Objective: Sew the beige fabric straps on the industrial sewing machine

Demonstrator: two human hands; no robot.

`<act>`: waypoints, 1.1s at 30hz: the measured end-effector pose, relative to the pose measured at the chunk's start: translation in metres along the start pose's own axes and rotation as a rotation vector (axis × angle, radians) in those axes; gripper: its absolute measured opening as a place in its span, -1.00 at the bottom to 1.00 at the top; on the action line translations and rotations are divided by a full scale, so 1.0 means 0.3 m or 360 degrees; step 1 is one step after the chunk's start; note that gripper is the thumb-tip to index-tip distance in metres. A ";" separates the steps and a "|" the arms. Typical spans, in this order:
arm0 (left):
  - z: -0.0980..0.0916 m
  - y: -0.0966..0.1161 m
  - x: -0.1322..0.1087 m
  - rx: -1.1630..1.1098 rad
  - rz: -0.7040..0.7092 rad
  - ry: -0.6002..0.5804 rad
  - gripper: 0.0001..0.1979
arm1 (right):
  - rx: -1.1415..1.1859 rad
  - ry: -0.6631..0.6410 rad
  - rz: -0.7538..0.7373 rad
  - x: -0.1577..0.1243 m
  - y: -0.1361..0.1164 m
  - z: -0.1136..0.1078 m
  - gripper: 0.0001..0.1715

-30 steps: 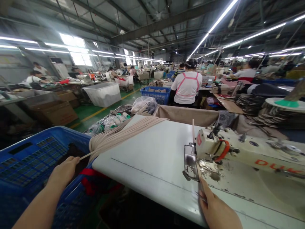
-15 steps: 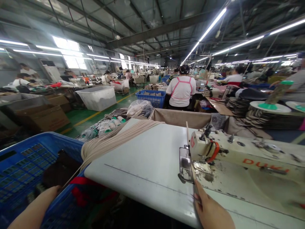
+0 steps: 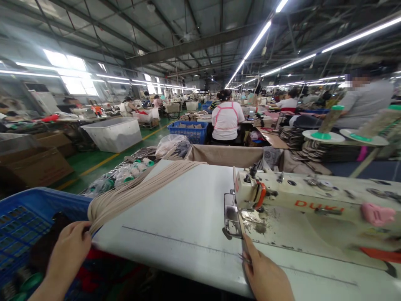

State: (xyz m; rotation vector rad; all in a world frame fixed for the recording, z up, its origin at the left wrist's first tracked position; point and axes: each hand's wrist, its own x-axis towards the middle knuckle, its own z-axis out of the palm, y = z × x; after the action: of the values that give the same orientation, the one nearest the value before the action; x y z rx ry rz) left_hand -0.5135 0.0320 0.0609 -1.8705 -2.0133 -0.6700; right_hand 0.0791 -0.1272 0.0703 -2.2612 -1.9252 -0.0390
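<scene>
Beige fabric strips (image 3: 138, 188) lie in a long bundle across the left of the white sewing table (image 3: 188, 209). My left hand (image 3: 70, 246) is closed at the near end of this bundle, fingertips curled on the strips at the table's edge. My right hand (image 3: 266, 271) is closed on a narrow beige strip (image 3: 241, 223) that runs along the needle end of the sewing machine (image 3: 291, 200). Thin dark metal tips (image 3: 244, 258) poke out beside its fingers; the tool itself is hidden in the palm.
A blue basket (image 3: 59, 198) holding dark items stands left of the table. Beyond the table are a beige cloth-lined bin (image 3: 225, 155), bagged thread cones (image 3: 125, 175) and a seated co-worker (image 3: 227, 119). Thread cones on stands (image 3: 327, 125) rise behind the machine.
My left hand has risen from beside the basket, where it held a strip end, to the bundle at the table's edge. My right hand keeps its place by the machine. The view has turned right.
</scene>
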 end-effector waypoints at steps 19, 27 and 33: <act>0.038 1.471 -0.334 -0.0825 0.1461 -0.0564 -0.49 | 0.0255 -0.0038 -0.0029 -0.042 -0.009 -0.064 -0.42; 0.024 1.464 -0.350 -0.0795 0.1481 -0.0399 -0.52 | 0.0338 0.0289 0.0231 -0.036 0.196 -0.063 -0.52; 0.017 1.467 -0.345 -0.0746 0.1509 -0.0460 -0.29 | 0.0169 0.0403 0.0255 -0.036 0.264 -0.019 -0.60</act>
State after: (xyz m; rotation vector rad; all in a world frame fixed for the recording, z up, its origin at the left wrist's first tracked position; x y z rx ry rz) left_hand -0.0665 -0.0364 0.0574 -2.9638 -0.8653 -0.6188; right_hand 0.1555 -0.1505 0.0657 -2.2119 -1.5788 -0.1881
